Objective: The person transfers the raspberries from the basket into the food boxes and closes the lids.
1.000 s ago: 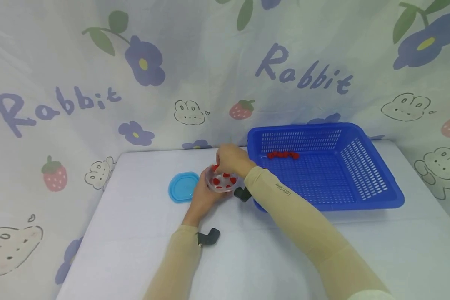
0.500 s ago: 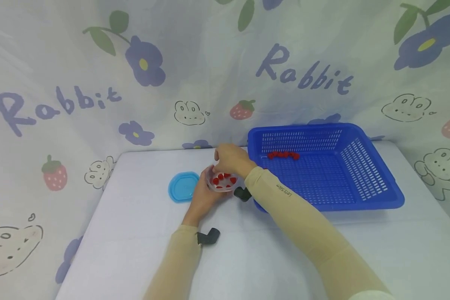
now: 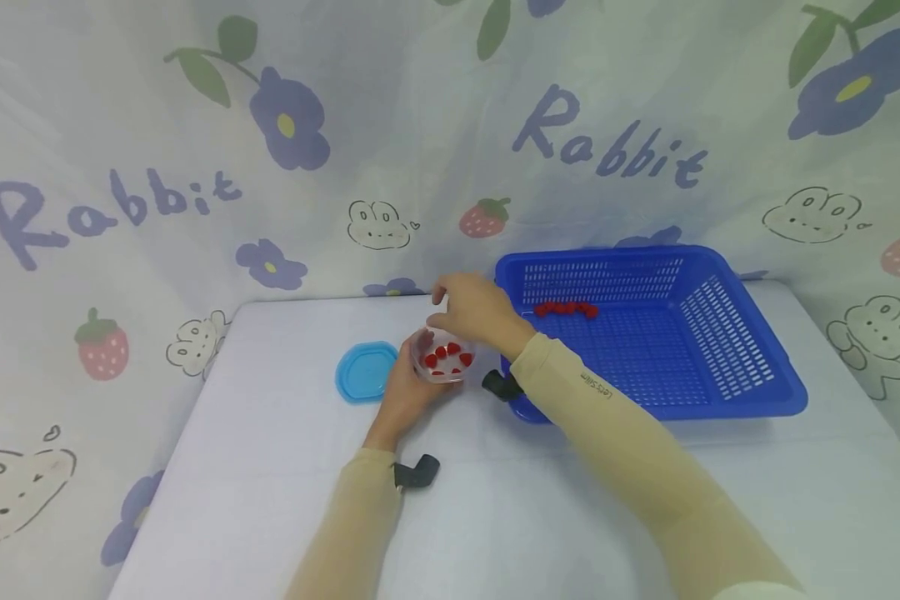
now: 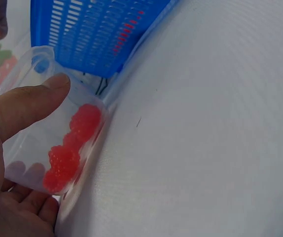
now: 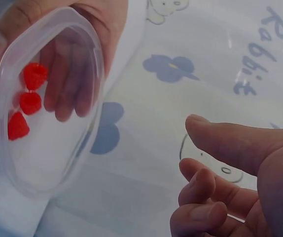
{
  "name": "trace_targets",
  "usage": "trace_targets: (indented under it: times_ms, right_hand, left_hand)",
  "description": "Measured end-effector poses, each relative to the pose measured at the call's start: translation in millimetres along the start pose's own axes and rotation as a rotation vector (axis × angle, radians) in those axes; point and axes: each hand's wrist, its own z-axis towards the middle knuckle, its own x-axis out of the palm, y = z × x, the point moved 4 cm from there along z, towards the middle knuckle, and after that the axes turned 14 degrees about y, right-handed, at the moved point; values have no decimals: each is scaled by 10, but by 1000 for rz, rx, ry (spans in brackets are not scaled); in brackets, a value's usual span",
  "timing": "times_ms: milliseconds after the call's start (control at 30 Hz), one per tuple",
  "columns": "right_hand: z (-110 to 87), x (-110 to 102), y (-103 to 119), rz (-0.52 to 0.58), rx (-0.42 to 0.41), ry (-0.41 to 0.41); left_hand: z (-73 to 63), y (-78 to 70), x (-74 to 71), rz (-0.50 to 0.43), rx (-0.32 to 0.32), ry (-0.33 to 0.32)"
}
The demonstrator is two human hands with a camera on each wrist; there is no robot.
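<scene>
My left hand (image 3: 407, 392) grips a clear plastic container (image 4: 25, 118) from its left side, thumb and fingers around the wall. Several red raspberries (image 4: 65, 160) lie in the container's bottom. In the right wrist view the container's open mouth shows, with red raspberries (image 5: 30, 102) inside. Over the container's far right side hovers my right hand (image 3: 482, 312). Its thumb and index finger are apart and nothing is between them; the other fingers bend loosely.
A light blue lid (image 3: 365, 372) lies on the white table left of the container. To the right stands a blue perforated basket (image 3: 667, 414) with a row of red raspberries (image 3: 566, 309) near its back left. A patterned cloth (image 3: 435, 150) hangs behind.
My right hand has lifted from inside the container, shifted slightly right, and its fingers have spread. A raspberry it was holding now lies in the container. The left hand stays nearly still.
</scene>
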Motion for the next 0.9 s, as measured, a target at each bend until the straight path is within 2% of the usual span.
trace_targets:
  times_ms: [433, 667, 900]
  right_hand:
    - [-206, -204, -314, 62, -62, -156]
    - [-333, -270, -527, 103, -98, -213]
    - [-439, -400, -805, 117, -48, -263]
  left_hand:
    - [4, 18, 17, -17, -36, -20]
    - [-31, 18, 48, -10, -68, -25]
    - [-29, -13, 18, -5, -58, -16]
